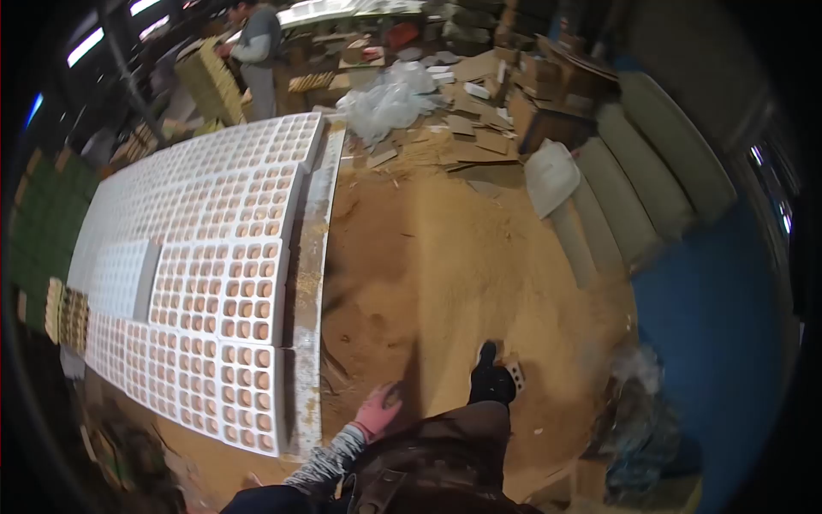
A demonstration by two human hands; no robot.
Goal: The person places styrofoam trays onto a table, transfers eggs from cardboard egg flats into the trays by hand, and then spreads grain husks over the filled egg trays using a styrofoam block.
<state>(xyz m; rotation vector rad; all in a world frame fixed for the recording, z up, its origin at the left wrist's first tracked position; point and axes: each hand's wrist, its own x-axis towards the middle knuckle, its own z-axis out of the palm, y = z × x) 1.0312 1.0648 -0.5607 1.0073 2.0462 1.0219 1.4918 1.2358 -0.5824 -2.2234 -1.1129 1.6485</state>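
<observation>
My left hand (377,412), in a pink glove with a patterned grey sleeve, hangs low in front of my body. Its fingers look loosely bent and apart, and nothing shows in them. Nearest to it on the left are white trays (281,403) with rows of square cells, set side by side on a long low platform (308,343). Many cells hold something round and brownish. One more white tray (147,280) lies raised on top of the others. My right hand is out of view.
Sandy floor (462,257) runs ahead, with my dark shoe (491,377) on it. Flattened cardboard (484,147) and clear plastic (390,98) lie at the back. Grey-green padded pieces (646,163) stand right. A person (257,51) stands far left, holding a yellowish stack (211,81).
</observation>
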